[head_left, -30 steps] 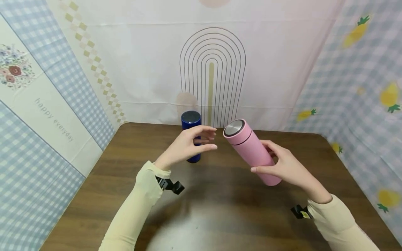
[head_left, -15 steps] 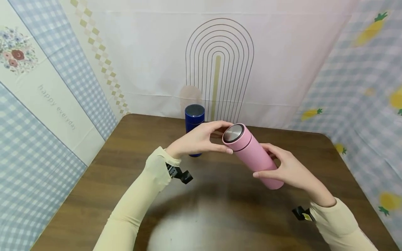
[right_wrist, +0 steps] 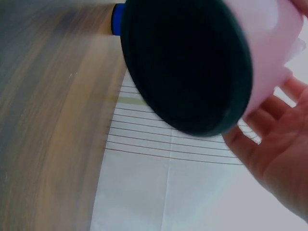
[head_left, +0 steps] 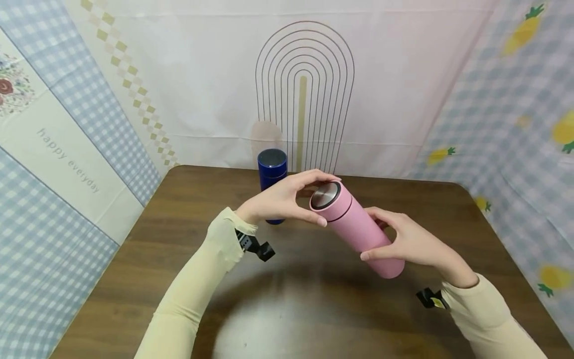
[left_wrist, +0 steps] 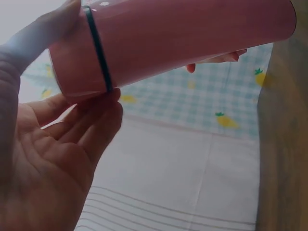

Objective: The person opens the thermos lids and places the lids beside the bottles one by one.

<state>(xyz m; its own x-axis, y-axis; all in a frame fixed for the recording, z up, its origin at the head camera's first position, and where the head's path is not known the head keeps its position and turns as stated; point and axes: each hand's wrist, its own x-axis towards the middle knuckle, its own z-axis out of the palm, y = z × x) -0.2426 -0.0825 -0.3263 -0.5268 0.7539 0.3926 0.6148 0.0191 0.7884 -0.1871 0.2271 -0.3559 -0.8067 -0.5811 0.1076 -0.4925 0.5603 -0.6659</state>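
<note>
A pink bottle (head_left: 358, 227) with a silver-topped lid (head_left: 326, 195) is held tilted above the table, its lid toward the upper left. The left hand (head_left: 287, 198) grips the lid end, thumb on the near side and fingers on the far side. Lower on the body, the right hand (head_left: 403, 239) holds the bottle between thumb and fingers. In the left wrist view, the left hand's fingers (left_wrist: 108, 113) touch the pink bottle (left_wrist: 183, 38) at the dark ring below the lid. The bottle's dark base (right_wrist: 187, 62) fills much of the right wrist view.
A dark blue bottle (head_left: 272, 172) stands upright at the back of the wooden table (head_left: 179, 199), partly behind the left hand. A patterned cloth (head_left: 215, 75) hangs behind the table, with checked cloth at both sides.
The left hand has moved right from beside the blue bottle and taken hold of the pink bottle's lid end. The pink bottle leans slightly further left; the right hand keeps its hold.
</note>
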